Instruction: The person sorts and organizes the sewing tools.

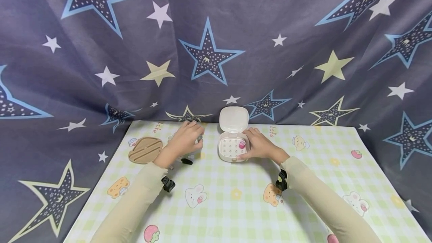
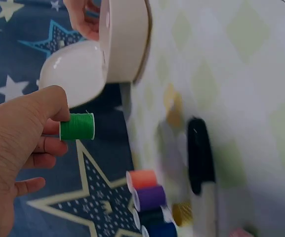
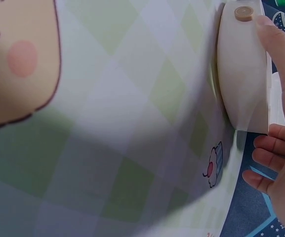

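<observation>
In the left wrist view, my left hand [image 1: 183, 140] pinches a spool of green thread [image 2: 78, 127] between thumb and fingers, above the table. A white sewing box [image 1: 223, 156] stands with its lid [image 1: 234, 118] raised at the back. Rows of small pegs cover its inside, and a pink spool [image 1: 242, 144] sits near the right side. My right hand [image 1: 260, 146] grips the box's right side, with the thumb at the front rim by the brown button [image 3: 244, 13] and the fingers toward the back.
Orange [image 2: 142, 179], purple [image 2: 149, 198] and dark spools stand in a row below my left hand. Beside them lies a slim tool with a black end [image 2: 200, 155]. A brown divided tray [image 1: 146, 150] lies at the left. A star-patterned curtain [image 1: 256, 66] hangs behind the table.
</observation>
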Tool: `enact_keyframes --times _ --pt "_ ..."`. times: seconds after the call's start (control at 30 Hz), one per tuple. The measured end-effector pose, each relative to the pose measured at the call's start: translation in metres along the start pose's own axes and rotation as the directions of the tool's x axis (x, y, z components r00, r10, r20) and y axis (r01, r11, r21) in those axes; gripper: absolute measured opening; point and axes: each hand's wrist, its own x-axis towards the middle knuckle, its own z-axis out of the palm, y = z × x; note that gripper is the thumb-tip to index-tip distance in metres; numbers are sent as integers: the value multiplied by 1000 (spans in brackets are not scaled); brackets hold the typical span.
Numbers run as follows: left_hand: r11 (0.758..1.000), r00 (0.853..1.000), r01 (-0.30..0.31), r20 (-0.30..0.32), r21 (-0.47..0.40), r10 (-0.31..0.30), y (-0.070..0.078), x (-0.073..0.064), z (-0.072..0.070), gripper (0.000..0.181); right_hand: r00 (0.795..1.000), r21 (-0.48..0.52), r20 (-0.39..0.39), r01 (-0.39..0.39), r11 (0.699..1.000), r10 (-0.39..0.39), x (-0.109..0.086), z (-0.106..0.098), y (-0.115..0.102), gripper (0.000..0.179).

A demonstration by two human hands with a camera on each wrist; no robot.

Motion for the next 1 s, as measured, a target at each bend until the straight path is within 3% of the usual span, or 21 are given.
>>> enact_keyframes --times 0.37,1.0 --pt "998 995 -53 87 -31 55 18 33 -5 13 1000 8 17 -19 1000 18 2 1 1 113" --pt "982 974 -188 127 -19 189 39 81 -13 15 1000 9 13 -3 1000 3 1 0 0 113"
